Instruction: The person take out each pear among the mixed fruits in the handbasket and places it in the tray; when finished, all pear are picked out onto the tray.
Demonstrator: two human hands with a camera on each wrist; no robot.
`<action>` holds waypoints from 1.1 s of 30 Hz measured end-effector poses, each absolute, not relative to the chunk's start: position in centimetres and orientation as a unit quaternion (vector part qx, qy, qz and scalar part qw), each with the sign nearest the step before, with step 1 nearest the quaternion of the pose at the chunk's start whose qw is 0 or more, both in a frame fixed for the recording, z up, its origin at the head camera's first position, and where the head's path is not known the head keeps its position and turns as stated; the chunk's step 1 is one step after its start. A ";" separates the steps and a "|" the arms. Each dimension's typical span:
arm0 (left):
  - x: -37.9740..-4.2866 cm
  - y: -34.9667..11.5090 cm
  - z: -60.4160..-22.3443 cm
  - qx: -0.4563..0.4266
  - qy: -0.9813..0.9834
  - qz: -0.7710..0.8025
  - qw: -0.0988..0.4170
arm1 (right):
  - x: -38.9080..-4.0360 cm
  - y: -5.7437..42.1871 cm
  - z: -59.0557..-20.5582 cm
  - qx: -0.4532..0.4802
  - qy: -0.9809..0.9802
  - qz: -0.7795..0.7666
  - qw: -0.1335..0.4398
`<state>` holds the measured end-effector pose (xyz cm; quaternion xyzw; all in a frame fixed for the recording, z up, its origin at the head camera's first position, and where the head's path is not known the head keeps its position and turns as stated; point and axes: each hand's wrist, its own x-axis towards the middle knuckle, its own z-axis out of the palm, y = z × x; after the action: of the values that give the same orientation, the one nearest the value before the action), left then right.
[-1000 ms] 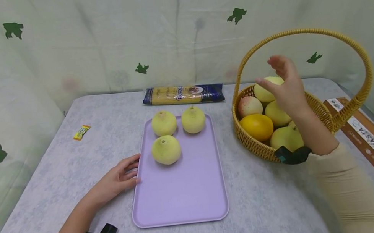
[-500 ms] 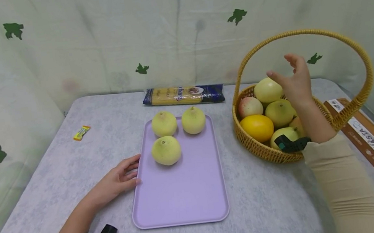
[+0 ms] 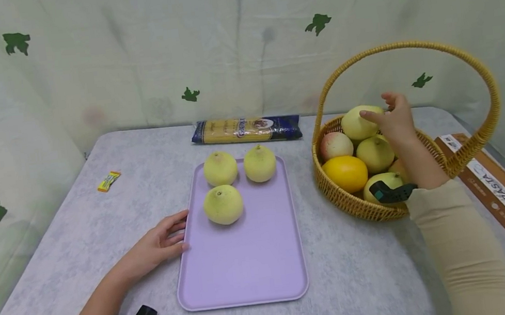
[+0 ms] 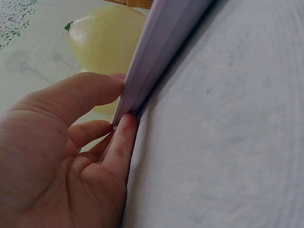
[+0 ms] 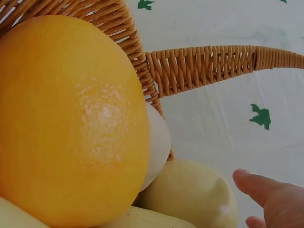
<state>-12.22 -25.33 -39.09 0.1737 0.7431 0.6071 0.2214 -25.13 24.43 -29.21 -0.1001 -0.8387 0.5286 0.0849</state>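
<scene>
I have the left hand [image 3: 159, 243] at the left edge of the lilac tray [image 3: 246, 267], which lies flat on the grey table [image 3: 81, 255]. Its fingers are a little bent and apart, and in the left wrist view I see the thumb and fingertips touch the rim. On the tray stand three yellow-green fruits: the left rear fruit [image 3: 220, 169], the right rear fruit [image 3: 260, 164] and the front fruit [image 3: 223, 205].

The right hand [image 3: 398, 121] I have under the handle [image 3: 401, 45] of the wicker basket [image 3: 337, 195]. Its thumb and fingers are apart, near the pale fruit [image 3: 355, 124] at the back of the basket; the right wrist view shows me a gap between the thumb and this fruit. In the same basket are the reddish fruit [image 3: 336, 146], the bright yellow fruit [image 3: 346, 174] and other greenish fruits [image 3: 375, 154], some partly hidden by the right arm.

Behind the tray I see the pasta packet [image 3: 246, 130]. The small sweet [image 3: 109, 181] lies well apart at left, and the brown box [image 3: 502, 196] lies at right, near the basket.
</scene>
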 end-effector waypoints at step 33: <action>-12.3 -25.4 -39.2 0.173 0.748 0.603 0.218 | -25.5 23.7 -29.8 -0.031 -0.847 0.530 0.002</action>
<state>-12.26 -25.40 -39.19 0.1733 0.7478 0.6027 0.2180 -25.48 23.71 -29.84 -0.0309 -0.8473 0.5302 0.0022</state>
